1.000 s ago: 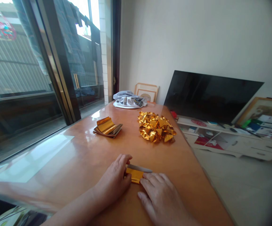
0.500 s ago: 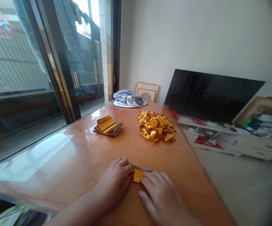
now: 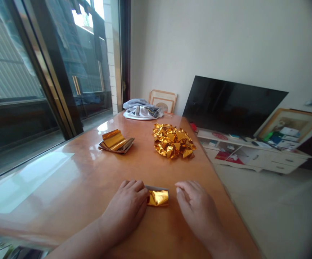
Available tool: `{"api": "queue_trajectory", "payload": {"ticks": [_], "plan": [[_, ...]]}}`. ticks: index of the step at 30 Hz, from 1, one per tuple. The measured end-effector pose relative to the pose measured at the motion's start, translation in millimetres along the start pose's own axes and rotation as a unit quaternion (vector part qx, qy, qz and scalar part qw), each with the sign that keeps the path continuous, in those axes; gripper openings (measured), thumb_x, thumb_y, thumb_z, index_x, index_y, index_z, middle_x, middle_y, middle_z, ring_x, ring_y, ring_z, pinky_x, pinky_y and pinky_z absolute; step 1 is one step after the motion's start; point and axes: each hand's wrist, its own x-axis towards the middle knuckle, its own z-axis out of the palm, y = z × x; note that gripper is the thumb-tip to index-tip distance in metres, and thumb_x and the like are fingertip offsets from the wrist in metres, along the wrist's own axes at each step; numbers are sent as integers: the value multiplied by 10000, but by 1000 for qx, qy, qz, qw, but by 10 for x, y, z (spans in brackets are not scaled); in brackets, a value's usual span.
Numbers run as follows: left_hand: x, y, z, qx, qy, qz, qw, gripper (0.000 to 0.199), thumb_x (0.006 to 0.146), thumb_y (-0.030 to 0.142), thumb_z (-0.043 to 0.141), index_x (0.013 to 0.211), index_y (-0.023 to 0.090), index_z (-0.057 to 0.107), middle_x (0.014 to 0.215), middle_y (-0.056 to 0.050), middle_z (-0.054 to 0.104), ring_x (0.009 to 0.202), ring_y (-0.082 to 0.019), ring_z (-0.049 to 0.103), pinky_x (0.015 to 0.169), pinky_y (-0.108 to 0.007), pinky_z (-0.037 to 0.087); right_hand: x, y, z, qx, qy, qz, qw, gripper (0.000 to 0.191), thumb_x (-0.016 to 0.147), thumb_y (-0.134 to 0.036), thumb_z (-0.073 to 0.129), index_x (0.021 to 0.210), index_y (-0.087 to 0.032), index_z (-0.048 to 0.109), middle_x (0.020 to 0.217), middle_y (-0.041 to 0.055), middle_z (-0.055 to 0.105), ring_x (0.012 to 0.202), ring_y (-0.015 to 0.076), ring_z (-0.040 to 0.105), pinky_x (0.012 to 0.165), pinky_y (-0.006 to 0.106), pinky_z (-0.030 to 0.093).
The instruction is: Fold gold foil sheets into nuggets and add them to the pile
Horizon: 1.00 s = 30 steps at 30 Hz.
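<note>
A partly folded sheet of gold foil paper (image 3: 159,198) lies on the table in front of me, its right end uncovered and creased. My left hand (image 3: 130,201) is closed over the sheet's left end, pressing it to the tabletop; the fingertips are partly hidden. Just right of the sheet, apart from it, my right hand (image 3: 196,203) is loosely closed, thumb near the curled forefinger, and nothing shows in it. Beyond my left hand sits a stack of gold foil paper (image 3: 116,142). Farther right is a heap of folded gold foil pieces (image 3: 173,140).
The brown table (image 3: 102,172) is glossy. Grey and white cloth (image 3: 142,109) lies at its far end, by a wooden frame (image 3: 162,100). A window stands left. Beyond the table's right edge are a large television (image 3: 231,108) and a white cabinet (image 3: 269,158).
My right hand has let go of the foil paper's right end and moved right, its fingers curling in. My left hand stays on the sheet. The view has turned slightly right.
</note>
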Motion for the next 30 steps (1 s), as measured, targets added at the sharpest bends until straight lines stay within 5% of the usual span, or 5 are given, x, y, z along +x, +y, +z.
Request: {"api": "queue_trajectory", "payload": {"ticks": [4,14,30], "plan": [[10,11,-23,5,-3,4,1000,216,960,198,480,950,244,690,936,-53,616,917,-225,572,840,-386,389,18,35,-61,8,20,0,1000,214,959,-188,480,967,-213,692,885,56,697,855,204,629,784,319,470],[2,28,-51,30,-8,17,999,219,931,201,528,1008,298,709,961,-46,626,924,-232,571,866,-416,353,-81,-167,34,-74,-166,-78,980,147,951,-270,577,977,-279,721,840,3,758,781,198,696,739,318,444],[-5,13,29,0,-27,31,999,194,976,198,500,977,252,686,987,-43,623,963,-227,553,882,-380,425,-82,-156,37,-116,-189,-58,973,211,980,-288,517,980,-285,728,863,5,776,766,199,709,712,317,420]]}}
